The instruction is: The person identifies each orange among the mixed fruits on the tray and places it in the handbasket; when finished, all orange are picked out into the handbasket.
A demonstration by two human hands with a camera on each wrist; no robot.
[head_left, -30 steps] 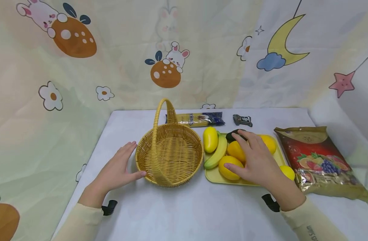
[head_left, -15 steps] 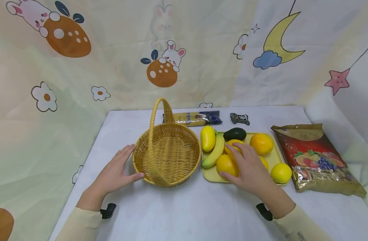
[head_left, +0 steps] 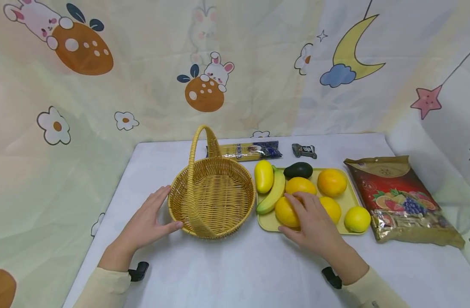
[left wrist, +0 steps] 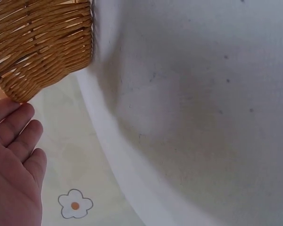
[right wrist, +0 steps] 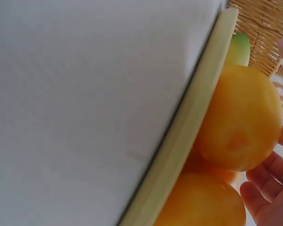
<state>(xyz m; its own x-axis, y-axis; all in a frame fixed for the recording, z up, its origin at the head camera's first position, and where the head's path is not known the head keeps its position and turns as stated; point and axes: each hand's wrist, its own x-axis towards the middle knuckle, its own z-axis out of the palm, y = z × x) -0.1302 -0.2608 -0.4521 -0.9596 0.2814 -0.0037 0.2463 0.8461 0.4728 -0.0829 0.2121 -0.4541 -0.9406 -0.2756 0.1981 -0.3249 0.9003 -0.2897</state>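
My left hand [head_left: 144,226] rests at the left side of a woven basket [head_left: 219,201] with a tall handle, fingers extended. In the left wrist view its fingertips meet the basket's wall [left wrist: 47,42]. My right hand [head_left: 313,224] is over the front of a yellow tray [head_left: 269,225], around a round orange-yellow fruit [head_left: 286,212]. In the right wrist view the fingers are beside that fruit [right wrist: 243,117], while the thumb stands apart from it. Also on the tray are a banana [head_left: 274,192], an avocado [head_left: 298,170], a lemon [head_left: 357,219] and several orange-yellow fruits [head_left: 332,182].
A long yellow oval fruit [head_left: 263,176] lies at the tray's left edge. Behind are a gold-and-blue packet [head_left: 244,151] and a small dark wrapped snack [head_left: 304,150]. A large red-and-gold bag [head_left: 402,201] lies right of the tray. A printed curtain [head_left: 150,77] hangs behind the table.
My right hand has come down and left toward the front fruit, uncovering the avocado and the right-hand fruits. The left hand stays by the basket. The head view has shifted slightly.
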